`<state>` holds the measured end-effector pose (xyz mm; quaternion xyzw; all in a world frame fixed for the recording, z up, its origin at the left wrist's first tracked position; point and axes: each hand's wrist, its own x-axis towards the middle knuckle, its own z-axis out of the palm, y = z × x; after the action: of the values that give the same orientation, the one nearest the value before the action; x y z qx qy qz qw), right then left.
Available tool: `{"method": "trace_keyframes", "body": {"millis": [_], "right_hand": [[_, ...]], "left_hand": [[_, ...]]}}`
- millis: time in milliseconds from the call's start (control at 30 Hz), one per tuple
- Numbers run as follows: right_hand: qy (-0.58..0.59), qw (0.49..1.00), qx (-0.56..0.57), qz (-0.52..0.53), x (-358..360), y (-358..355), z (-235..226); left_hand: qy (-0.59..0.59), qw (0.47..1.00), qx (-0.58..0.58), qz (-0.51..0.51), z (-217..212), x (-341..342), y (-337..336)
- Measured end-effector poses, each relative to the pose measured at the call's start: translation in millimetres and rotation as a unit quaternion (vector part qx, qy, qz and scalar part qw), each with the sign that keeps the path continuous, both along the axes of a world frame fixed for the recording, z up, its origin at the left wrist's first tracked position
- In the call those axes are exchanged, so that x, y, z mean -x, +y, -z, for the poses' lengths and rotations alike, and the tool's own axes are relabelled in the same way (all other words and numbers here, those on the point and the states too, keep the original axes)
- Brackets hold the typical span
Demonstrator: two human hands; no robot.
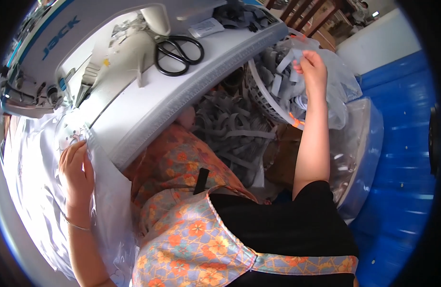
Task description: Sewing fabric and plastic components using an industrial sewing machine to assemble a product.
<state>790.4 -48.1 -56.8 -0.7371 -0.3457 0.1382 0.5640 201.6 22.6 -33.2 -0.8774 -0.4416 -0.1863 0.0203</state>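
Note:
My right hand [314,75] is raised over a round plastic basket [261,90] at the right. Its thumb and fingers pinch a short light grey strip [296,55]. More loose strips [276,84] lie in the basket beneath it. At the left, my left hand [77,170] rests on white cloth [36,186] that hangs over the edge of the sewing table. Its fingers are stretched out on the cloth with the thumb apart, close to a small printed figure. The sewing machine [43,45] stands just beyond that hand.
Black-handled scissors [175,55] lie on the white tabletop [134,103]. A pile of grey strips [234,124] sits below the table edge. Clear plastic [347,91] surrounds the basket, and a translucent bin [368,143] stands beside a blue surface [397,191]. Dark scraps [242,16] lie at the table's far end.

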Motion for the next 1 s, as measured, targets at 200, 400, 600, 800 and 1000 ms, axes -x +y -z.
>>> {"method": "trace_keyframes", "body": {"millis": [200, 400, 600, 800, 1000], "right_hand": [[-0.223, 0.908, -0.124, -0.333, 208.1, 63.3, -53.4], [-0.259, 0.688, -0.215, -0.643, 414.9, 110.5, -9.2], [-0.222, 0.572, -0.294, -0.733, 464.1, 82.4, 8.7], [-0.346, 0.676, -0.212, -0.615, 405.0, 112.8, -4.1], [-0.384, 0.685, -0.135, -0.605, 427.5, 109.4, 1.4]], "left_hand": [[-0.144, 0.984, 0.100, -0.008, -27.4, 14.5, 27.2], [-0.431, 0.869, 0.233, -0.061, -39.8, 1.0, 52.8], [-0.365, 0.832, 0.388, -0.157, -35.1, 0.7, 17.5], [-0.466, 0.824, 0.303, -0.113, -29.5, 15.3, 19.1], [-0.334, 0.910, 0.238, -0.056, -39.7, 14.9, 39.8]]}}
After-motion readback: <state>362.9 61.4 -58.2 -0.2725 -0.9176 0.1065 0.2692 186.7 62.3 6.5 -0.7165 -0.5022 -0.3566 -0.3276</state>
